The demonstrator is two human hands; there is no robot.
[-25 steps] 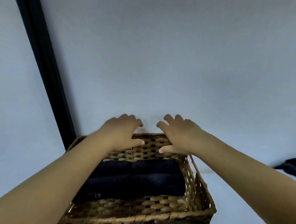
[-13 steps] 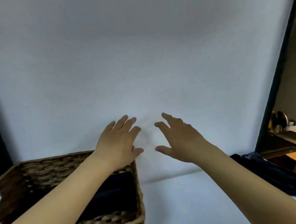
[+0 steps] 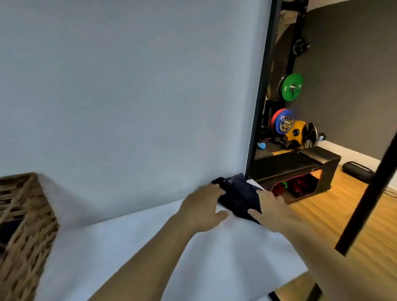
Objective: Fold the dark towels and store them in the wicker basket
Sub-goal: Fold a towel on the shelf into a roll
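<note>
Our fingers are on the dark towel (image 3: 239, 198). The left hand (image 3: 202, 208) lies on its left edge with the fingers reaching over the cloth and the thumb spread out on the white table cover (image 3: 134, 253). The right hand (image 3: 270, 206) is on the towel's right side, thumb pointing in along the near edge. The picture is blurry here, so we cannot tell if the fingers pinch the cloth or just lie on it.

The towel sits bunched up at the far right corner of the table, against the white backdrop (image 3: 117, 85).

The wicker basket (image 3: 15, 233) stands well apart, at the left edge of the view. We see its woven side and a bit of its inside, where something dark shows, but it is too blurry to say what.

Past the table's right edge is a wood floor with a black bench (image 3: 311, 163) and round colored weight plates (image 3: 290, 87).
</note>
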